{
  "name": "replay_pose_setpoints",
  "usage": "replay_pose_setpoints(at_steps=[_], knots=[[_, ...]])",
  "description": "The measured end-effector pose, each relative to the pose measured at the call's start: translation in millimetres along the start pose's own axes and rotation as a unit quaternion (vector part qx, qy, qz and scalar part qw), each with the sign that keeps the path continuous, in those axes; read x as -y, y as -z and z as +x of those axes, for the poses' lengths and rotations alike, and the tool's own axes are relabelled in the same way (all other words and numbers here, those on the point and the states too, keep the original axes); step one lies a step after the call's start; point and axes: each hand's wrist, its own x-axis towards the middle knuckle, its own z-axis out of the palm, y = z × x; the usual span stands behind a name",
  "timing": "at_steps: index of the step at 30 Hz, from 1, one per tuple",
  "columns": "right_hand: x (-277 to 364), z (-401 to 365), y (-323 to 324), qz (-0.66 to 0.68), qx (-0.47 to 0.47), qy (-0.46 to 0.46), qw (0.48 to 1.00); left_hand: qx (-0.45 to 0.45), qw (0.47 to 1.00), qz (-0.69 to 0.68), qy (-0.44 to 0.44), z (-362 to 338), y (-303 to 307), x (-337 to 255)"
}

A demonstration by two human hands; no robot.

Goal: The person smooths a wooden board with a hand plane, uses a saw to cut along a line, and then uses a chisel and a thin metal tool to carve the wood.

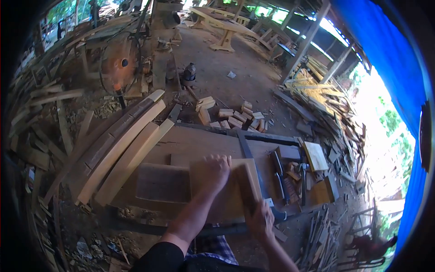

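Note:
A light wooden board (233, 206) lies across the work surface in front of me. My left hand (217, 171) is closed at its far edge, with the fingers curled over and the fingertips hidden. A long reddish-brown wooden block (247, 186) rests on the board's right part. My right hand (261, 221) is closed around the block's near end; the thumb side is partly hidden. To the left of the board is a darker flat plank (163, 183). Just right of my right hand lies a tool with a blue-green handle (279, 215).
Long timbers (124, 145) lie at the left, before an orange round fan-like machine (118, 63). Hand tools, including pincers (303, 181), lie right beside a pale block (316, 156). Small wood blocks (235, 120) litter the ground beyond. A blue tarp (385, 41) hangs right.

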Motion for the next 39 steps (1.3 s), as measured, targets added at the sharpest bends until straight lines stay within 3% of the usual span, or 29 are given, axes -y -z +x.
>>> replay_pose_setpoints(at_steps=[1,2,6,8,10,12,14,17,20,23,25,28,29,31,34,35,39], knots=[[-1.7,-7.5,1.1,-0.014,0.024,-0.019,0.999,0.074,0.996,-0.05,0.029,7.3,15.6,-2.9],[-0.9,2.1,-3.0,-0.015,0.029,-0.017,0.999,0.078,0.995,-0.048,0.033,6.1,12.1,0.2],[26.3,102.7,-17.9,0.022,-0.043,0.001,0.999,0.001,0.997,-0.08,-0.006,-4.8,-7.8,7.9],[39.9,155.7,-18.2,0.032,-0.02,-0.019,0.999,0.127,0.979,-0.152,0.044,5.1,14.7,2.8],[35.3,163.0,-25.2,0.028,-0.041,-0.014,0.999,0.123,0.985,-0.117,0.037,7.5,15.1,0.8],[26.2,141.7,-27.7,0.021,-0.063,0.01,0.998,0.124,0.988,-0.081,0.033,3.3,7.7,3.2],[5.2,74.8,-17.3,0.013,-0.033,0.023,0.999,0.035,0.999,0.011,0.022,-4.6,-3.2,1.5],[-7.6,-5.1,-1.4,0.014,0.019,-0.03,0.999,0.1,0.993,-0.056,0.021,8.5,17.3,-0.1],[0.9,13.6,-7.2,0.034,0.006,-0.021,0.999,0.115,0.989,-0.089,0.008,8.6,27.7,0.9],[22.3,108.9,-27.2,0.014,-0.066,0.054,0.996,0.137,0.987,-0.08,0.019,4.5,-4.6,10.9],[32.4,173.6,-43.0,0.024,-0.099,0.035,0.994,0.172,0.981,-0.082,0.021,10.2,8.1,9.4],[20.7,210.1,-29.3,0.016,-0.037,-0.007,0.999,0.207,0.977,-0.037,0.02,12.3,13.2,3.4],[9.0,197.2,-19.9,0.009,-0.042,-0.004,0.999,0.215,0.976,-0.039,0.013,11.2,13.9,3.3],[-13.0,162.6,-5.7,0.004,-0.069,-0.002,0.998,0.123,0.992,-0.031,0.023,11.3,12.4,3.9],[-24.7,64.4,6.5,0.033,-0.141,0.008,0.989,0.169,0.983,-0.054,0.045,27.3,14.5,9.7],[-22.8,39.4,6.6,0.045,-0.125,0.004,0.991,0.179,0.977,-0.064,0.098,35.2,6.6,8.3],[-2.7,-2.9,-1.4,0.068,-0.001,-0.002,0.998,0.212,0.97,-0.045,0.107,34.1,23.7,1.9]])
